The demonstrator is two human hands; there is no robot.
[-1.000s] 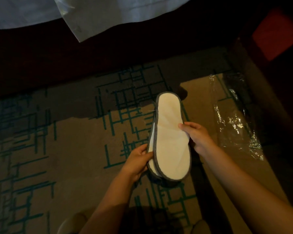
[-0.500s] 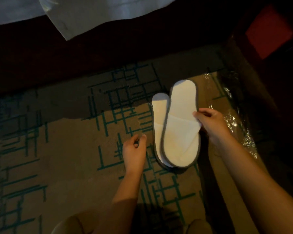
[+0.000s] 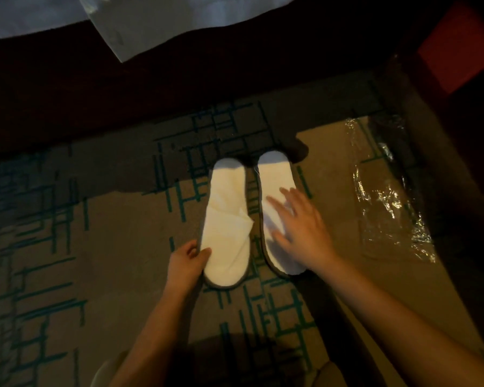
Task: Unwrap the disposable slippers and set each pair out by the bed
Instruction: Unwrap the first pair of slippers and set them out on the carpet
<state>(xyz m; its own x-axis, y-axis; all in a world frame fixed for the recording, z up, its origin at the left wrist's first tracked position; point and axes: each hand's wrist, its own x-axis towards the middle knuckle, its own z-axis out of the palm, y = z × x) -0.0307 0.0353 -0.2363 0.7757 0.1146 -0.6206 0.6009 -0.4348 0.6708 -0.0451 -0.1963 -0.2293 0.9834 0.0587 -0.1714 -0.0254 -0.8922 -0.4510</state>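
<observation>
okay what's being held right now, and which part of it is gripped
The left hand pinches the left slipper at its outer edge near the wide end. The right hand lies open on the right slipper, gripping nothing.

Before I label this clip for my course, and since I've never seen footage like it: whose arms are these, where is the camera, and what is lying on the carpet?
There is no machine here. A person wears a camera on their head that looks down at their own two bare hands, so the single view is roughly what they see.

On the patterned carpet lie two white slippers with grey edging, side by side. The left hand pinches the near edge of the left slipper. The right hand is spread flat over the right slipper, gripping nothing. To the right lies a crumpled clear plastic wrapper, apart from the slippers. Along the top is white bedding over a dark bed base.
</observation>
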